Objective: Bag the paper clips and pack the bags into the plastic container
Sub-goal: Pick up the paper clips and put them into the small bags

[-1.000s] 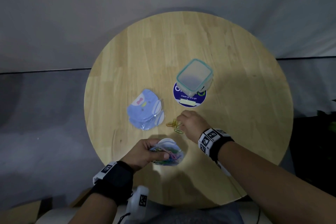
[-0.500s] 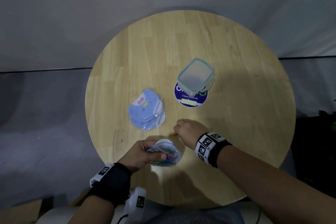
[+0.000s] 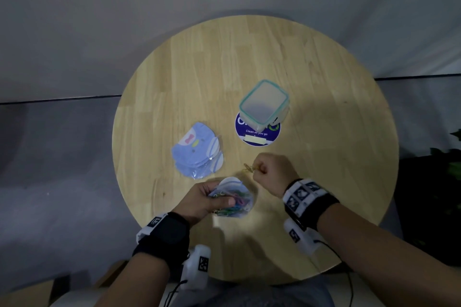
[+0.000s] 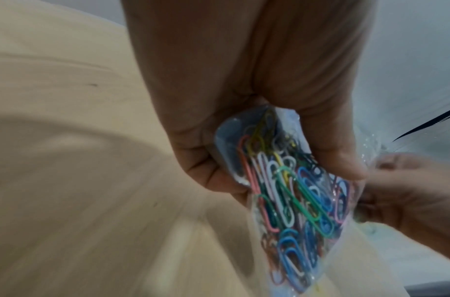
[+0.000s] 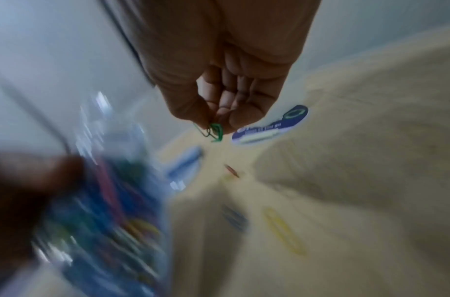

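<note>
My left hand (image 3: 220, 194) grips a clear bag (image 3: 233, 203) stuffed with coloured paper clips (image 4: 290, 201), held just above the table's near edge, thumb on top and fingers below. To the bag's upper right, my right hand (image 3: 258, 169) is raised off the wood and pinches a few paper clips (image 5: 215, 129) between thumb and fingertips. Several loose clips (image 5: 282, 231) still lie on the table under that hand. The plastic container (image 3: 264, 104), clear with a teal-rimmed lid on it, stands further back.
The container sits on a round blue sticker (image 3: 258, 136). A stack of blue printed bags (image 3: 197, 151) lies left of centre. The round wooden table (image 3: 336, 157) is ringed by grey floor and backdrop.
My right hand has risen from the loose clips on the table with a few pinched in its fingers, ending beside the bag. The left hand keeps its hold on the bag.
</note>
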`<state>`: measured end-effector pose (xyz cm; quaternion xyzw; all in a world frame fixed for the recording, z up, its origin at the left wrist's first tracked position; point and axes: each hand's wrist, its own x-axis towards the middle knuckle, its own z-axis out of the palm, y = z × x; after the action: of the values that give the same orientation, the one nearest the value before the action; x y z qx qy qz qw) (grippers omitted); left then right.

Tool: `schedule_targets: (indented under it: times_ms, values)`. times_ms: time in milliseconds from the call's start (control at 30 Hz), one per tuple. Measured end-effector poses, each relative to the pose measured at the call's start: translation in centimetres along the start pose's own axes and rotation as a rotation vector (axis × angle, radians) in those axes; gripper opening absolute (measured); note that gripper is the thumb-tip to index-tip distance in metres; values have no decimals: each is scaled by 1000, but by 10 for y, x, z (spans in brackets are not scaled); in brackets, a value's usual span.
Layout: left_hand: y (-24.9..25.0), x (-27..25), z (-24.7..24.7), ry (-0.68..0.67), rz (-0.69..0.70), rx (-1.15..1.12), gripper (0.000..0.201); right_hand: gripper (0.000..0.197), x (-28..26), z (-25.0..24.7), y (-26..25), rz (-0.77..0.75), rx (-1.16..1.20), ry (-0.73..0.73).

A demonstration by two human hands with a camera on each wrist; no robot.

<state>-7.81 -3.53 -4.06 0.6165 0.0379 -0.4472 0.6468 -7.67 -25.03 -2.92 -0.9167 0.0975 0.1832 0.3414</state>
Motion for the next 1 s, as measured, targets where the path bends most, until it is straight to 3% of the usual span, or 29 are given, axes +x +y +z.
schedule_targets:
  times_ms: [33,67,167,333,533,633,700,867,1000]
  values:
    - [1,2,2,-1,2,2,41,3,-6,-7,-3,20,131,60]
    - [3,4,5,-1,3,6,41,12,-12,-15,-9,38,253,105]
    - [11,8,16,-21,14,27,33,25,-26,-30,-29,8,497,98]
    - [27,10,28,-33,47,9,23,5,-30,-32,-31,-133,204,3]
    - [25,11,33,-69,26,12,30,14,-32,-39,-30,-206,17,-200]
    - [26,11,33,-55,51,1,27,30,-36,-45,-32,-247,17,-294]
    - [30,11,31,-54,68,-3,28,39,-39,-50,-31,-263,76,-256]
    - [41,10,29,-81,76,-37,32,37,-41,-63,-30,-252,195,-158]
    - [43,9,29,-94,70,-67,37,28,-36,-63,-31,-352,231,-21]
